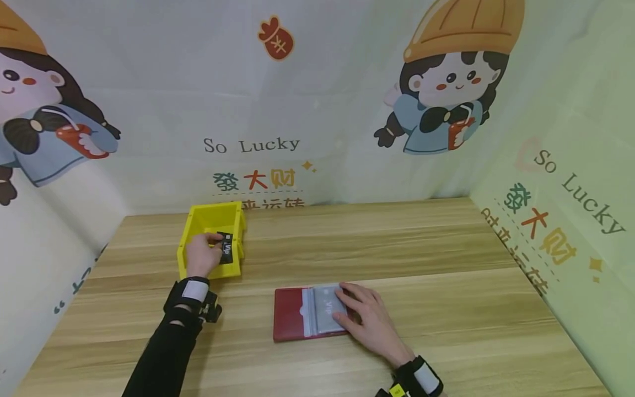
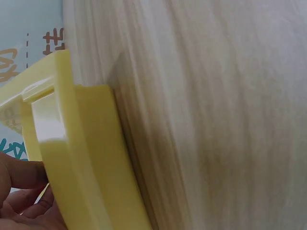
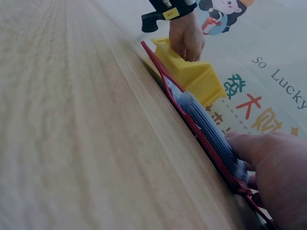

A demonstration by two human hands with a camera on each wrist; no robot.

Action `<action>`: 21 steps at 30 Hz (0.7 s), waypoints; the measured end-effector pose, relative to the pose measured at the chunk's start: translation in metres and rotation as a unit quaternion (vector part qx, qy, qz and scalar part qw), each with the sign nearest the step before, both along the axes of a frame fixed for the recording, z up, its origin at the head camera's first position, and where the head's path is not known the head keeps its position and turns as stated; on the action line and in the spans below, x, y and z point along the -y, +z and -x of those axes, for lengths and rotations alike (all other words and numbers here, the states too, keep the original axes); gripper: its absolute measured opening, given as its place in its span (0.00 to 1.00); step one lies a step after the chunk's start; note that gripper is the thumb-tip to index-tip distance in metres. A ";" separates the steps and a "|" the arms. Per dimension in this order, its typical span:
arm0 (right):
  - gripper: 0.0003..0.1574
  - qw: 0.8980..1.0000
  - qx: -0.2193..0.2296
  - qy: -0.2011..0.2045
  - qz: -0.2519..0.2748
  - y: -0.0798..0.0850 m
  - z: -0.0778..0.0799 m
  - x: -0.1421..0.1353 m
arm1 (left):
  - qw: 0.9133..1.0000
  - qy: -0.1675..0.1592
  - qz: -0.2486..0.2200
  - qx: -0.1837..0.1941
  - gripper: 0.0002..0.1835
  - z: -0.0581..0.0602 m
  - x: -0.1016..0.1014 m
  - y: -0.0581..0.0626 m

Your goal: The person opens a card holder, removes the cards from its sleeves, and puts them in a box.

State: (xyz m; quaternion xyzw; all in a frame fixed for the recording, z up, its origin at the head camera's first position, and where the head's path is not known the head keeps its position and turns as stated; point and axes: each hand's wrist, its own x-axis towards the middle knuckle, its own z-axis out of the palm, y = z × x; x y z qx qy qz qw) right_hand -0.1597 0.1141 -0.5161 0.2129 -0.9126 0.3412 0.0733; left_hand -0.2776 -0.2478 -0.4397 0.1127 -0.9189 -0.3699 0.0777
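Observation:
Inside a yellow plastic bin [image 1: 215,208], my left hand [image 1: 202,255] pinches a black card [image 1: 226,255] printed "Vip" between its fingers. In the left wrist view the bin's side wall hides most of that hand and the card. A red card holder [image 1: 288,315] lies opened flat on the table, nearer to me and right of the bin. Its stack of clear sleeves [image 1: 322,311] lies on the right half, with faint "Vip" lettering showing through. My right hand [image 1: 371,322] rests on the sleeves' right edge, its fingers spread and fairly straight, the thumb touching the stack.
The wood-grain table [image 1: 397,242] carries the bin at its back left. Behind it hangs a printed cloth wall [image 1: 337,110], and a similar one [image 1: 560,182] closes the right side. Black straps with small cameras [image 1: 210,309] sit on both wrists.

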 end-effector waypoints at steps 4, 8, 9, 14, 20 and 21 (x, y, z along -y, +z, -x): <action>0.31 1.000 -0.010 -0.003 0.001 0.001 0.000 0.000 | 1.000 -0.015 0.005 0.011 0.18 -0.001 -0.001 -0.001; 0.31 1.000 -0.013 -0.003 0.002 0.001 0.000 -0.001 | 1.000 -0.009 0.018 0.009 0.18 -0.001 -0.002 -0.002; 0.31 1.000 -0.012 -0.003 0.001 0.001 0.000 -0.001 | 1.000 -0.006 0.023 0.007 0.18 -0.002 -0.003 -0.003; 0.31 1.000 -0.008 -0.003 0.003 0.001 -0.001 0.000 | 0.998 0.005 0.059 0.006 0.17 -0.002 -0.003 -0.008; 0.31 1.000 -0.007 -0.002 0.000 0.000 -0.001 0.000 | 0.995 0.012 0.094 0.029 0.15 -0.005 -0.006 -0.010; 0.31 1.000 -0.008 -0.002 -0.001 0.000 -0.001 0.000 | 0.995 0.012 0.098 0.033 0.14 -0.005 -0.007 -0.009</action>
